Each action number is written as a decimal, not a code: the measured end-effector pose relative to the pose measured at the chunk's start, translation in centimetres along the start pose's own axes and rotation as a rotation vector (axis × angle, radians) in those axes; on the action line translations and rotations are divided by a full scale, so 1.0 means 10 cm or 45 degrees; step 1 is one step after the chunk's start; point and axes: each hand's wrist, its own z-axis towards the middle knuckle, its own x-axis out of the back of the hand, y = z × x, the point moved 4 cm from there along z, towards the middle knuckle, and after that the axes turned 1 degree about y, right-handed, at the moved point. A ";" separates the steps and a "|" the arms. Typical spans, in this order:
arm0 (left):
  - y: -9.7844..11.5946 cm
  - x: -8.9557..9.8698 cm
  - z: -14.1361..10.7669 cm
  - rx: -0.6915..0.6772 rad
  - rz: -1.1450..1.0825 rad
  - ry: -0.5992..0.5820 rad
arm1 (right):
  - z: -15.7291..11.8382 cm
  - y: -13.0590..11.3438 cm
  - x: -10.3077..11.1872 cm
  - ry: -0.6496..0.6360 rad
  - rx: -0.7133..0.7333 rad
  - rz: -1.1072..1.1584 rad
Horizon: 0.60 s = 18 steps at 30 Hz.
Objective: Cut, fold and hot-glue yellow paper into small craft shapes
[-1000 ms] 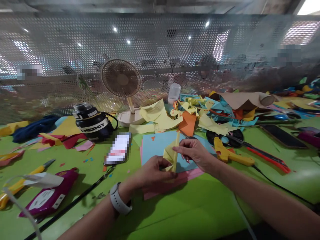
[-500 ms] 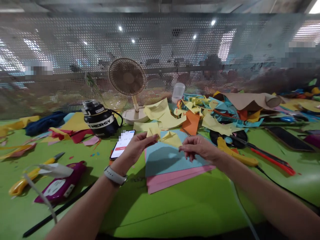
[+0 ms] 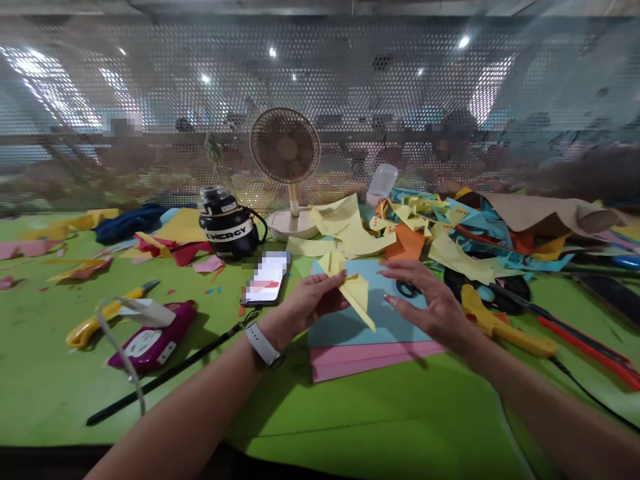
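My left hand (image 3: 320, 297) pinches a folded piece of yellow paper (image 3: 356, 293) between thumb and fingers. The paper has creases and a narrow pointed end hanging down to the right. My right hand (image 3: 425, 297) is off the paper, thumb and fingers spread apart with nothing between them. Just behind its fingers, a small black ring-shaped thing (image 3: 406, 289) shows over the blue sheet; its kind I cannot make out. Beneath both hands lies the blue paper sheet (image 3: 383, 327), on top of pink sheets (image 3: 340, 368).
Left of the sheets are a phone (image 3: 267, 283), black jug (image 3: 227, 227), purple packet (image 3: 155, 337) and yellow-handled cutter (image 3: 107, 320). A small fan (image 3: 285, 147) stands behind. Paper scraps (image 3: 410, 240) pile up at the back right, near a yellow glue gun (image 3: 505, 327) and red-black tool (image 3: 585, 347).
My right hand has let go of the yellow paper and opened, moving right. The paper has turned in my left hand, its point now downward. The view has shifted left.
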 end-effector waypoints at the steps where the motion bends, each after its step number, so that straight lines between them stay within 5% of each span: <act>1: -0.02 -0.03 -0.01 0.029 0.025 -0.035 | -0.01 -0.05 0.00 -0.030 0.163 -0.116; 6: -0.13 -0.16 -0.09 0.085 0.096 -0.159 | -0.10 -0.09 -0.18 -0.352 0.449 -0.289; 18: -0.22 -0.22 -0.12 0.105 -0.027 -0.150 | -0.06 0.10 -0.25 -0.312 0.178 -0.094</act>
